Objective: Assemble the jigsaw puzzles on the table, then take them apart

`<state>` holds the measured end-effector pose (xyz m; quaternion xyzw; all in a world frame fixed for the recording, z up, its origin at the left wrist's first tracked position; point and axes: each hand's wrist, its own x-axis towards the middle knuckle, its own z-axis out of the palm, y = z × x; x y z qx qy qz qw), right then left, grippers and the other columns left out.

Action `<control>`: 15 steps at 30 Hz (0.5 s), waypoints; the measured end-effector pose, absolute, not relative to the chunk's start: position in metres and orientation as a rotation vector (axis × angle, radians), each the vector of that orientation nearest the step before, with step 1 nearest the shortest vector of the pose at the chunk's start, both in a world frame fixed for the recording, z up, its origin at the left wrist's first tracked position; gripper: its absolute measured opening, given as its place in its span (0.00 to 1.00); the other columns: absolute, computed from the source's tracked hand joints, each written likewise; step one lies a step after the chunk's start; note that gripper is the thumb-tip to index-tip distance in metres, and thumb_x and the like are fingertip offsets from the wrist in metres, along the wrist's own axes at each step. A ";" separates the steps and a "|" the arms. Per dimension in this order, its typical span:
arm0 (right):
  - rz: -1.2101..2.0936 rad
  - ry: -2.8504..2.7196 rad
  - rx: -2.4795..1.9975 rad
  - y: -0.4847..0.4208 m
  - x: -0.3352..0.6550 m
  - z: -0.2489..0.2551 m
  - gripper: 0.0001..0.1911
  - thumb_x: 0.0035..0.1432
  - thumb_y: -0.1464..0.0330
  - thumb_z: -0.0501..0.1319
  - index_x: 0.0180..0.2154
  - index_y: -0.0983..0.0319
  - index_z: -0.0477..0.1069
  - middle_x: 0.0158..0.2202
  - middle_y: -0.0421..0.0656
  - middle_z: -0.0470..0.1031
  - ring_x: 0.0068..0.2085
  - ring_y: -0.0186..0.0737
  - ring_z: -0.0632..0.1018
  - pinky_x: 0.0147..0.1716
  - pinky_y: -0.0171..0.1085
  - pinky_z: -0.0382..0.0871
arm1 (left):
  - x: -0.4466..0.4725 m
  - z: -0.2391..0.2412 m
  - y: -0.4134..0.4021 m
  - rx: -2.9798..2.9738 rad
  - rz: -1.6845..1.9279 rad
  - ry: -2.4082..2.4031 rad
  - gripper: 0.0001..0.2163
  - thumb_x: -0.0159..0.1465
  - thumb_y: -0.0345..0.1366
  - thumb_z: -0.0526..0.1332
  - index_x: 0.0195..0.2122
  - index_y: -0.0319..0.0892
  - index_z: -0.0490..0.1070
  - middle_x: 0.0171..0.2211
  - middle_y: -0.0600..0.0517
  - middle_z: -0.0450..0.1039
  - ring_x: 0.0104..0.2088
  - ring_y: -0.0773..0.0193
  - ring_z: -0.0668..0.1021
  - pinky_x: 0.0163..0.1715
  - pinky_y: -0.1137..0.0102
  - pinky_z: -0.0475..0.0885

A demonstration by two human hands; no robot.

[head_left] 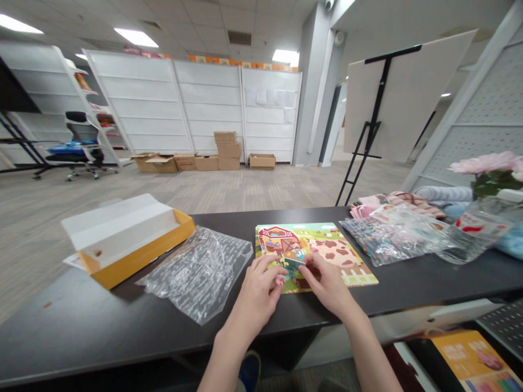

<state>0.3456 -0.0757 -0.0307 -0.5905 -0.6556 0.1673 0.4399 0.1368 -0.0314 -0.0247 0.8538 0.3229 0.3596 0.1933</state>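
A farm-scene jigsaw puzzle (333,250), with a red barn and a spotted cow, lies flat on the dark table. Just over its near part, a small puzzle piece (295,263) is tilted up between my two hands. My right hand (327,280) pinches the piece's right edge between thumb and fingers. From the other side, the curled fingers of my left hand (261,280) close at the piece's left end. A small pink shape (280,280) shows by the left thumb; whether it is loose or printed, I cannot tell. My hands cover the puzzle's near left part.
An open yellow box (143,258) with a white lid and a crumpled clear plastic bag (204,272) lie on the left. To the right are packaged fabrics (392,234), a clear plastic container (476,234) and pink flowers (486,163). The black table (171,340) has its near edge before me.
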 end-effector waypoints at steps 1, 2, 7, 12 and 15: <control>0.417 -1.629 -1.473 -0.076 0.345 -0.030 0.08 0.68 0.62 0.56 0.36 0.57 0.65 0.31 0.40 0.76 0.31 0.41 0.78 0.33 0.39 0.71 | 0.136 -0.024 -0.031 2.370 1.027 0.895 0.11 0.65 0.24 0.60 0.43 0.45 0.76 0.56 0.45 0.73 0.60 0.54 0.72 0.59 0.55 0.69; 0.419 -1.628 -1.480 -0.076 0.345 -0.030 0.08 0.68 0.62 0.56 0.36 0.57 0.65 0.31 0.40 0.75 0.31 0.41 0.78 0.33 0.39 0.71 | 0.134 -0.023 -0.030 2.343 1.035 0.891 0.11 0.64 0.23 0.61 0.43 0.45 0.76 0.56 0.45 0.73 0.60 0.54 0.72 0.60 0.55 0.69; 0.435 -1.624 -1.482 -0.076 0.345 -0.030 0.07 0.68 0.62 0.56 0.37 0.56 0.66 0.31 0.40 0.75 0.32 0.41 0.78 0.33 0.38 0.71 | 0.126 -0.017 -0.030 2.260 0.906 0.906 0.18 0.57 0.19 0.65 0.44 0.47 0.77 0.57 0.47 0.72 0.62 0.55 0.72 0.61 0.57 0.69; 0.411 -1.629 -1.484 -0.076 0.346 -0.032 0.06 0.68 0.63 0.56 0.37 0.57 0.66 0.31 0.40 0.75 0.32 0.41 0.78 0.34 0.38 0.71 | 0.122 -0.018 -0.030 2.355 0.832 1.009 0.20 0.55 0.23 0.70 0.48 0.46 0.76 0.59 0.46 0.72 0.61 0.52 0.71 0.63 0.55 0.67; 0.398 -1.632 -1.486 -0.075 0.346 -0.033 0.06 0.68 0.63 0.56 0.37 0.57 0.66 0.32 0.40 0.75 0.32 0.41 0.78 0.35 0.38 0.70 | 0.122 -0.017 -0.031 2.415 0.739 1.103 0.19 0.57 0.30 0.72 0.49 0.45 0.75 0.54 0.46 0.76 0.57 0.49 0.74 0.57 0.53 0.69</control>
